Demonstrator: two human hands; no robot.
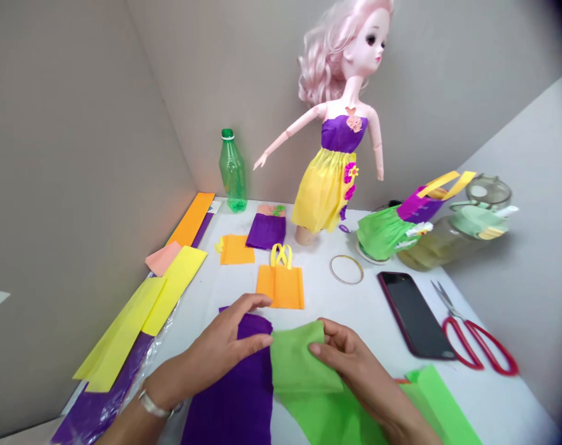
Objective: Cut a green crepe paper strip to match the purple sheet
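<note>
My right hand (350, 352) pinches the upper right part of a green crepe paper piece (299, 364) between thumb and fingers. The piece is folded over, and brighter green paper spreads below it. My left hand (237, 330) rests over a purple crepe paper strip (234, 395), thumb and fingers apart. Its thumb tip comes close to the green piece's left edge; whether it touches I cannot tell. Just beyond my left fingertips lies a small orange paper bag (281, 287) with yellow handles.
A doll (331, 185) in purple and yellow stands behind. Left are yellow strips (127, 334) and a green bottle (233, 173). Right are a bangle (346, 269), a phone (415, 315), red-handled scissors (475, 334), a small green dress (383, 232) and a jar (441, 241).
</note>
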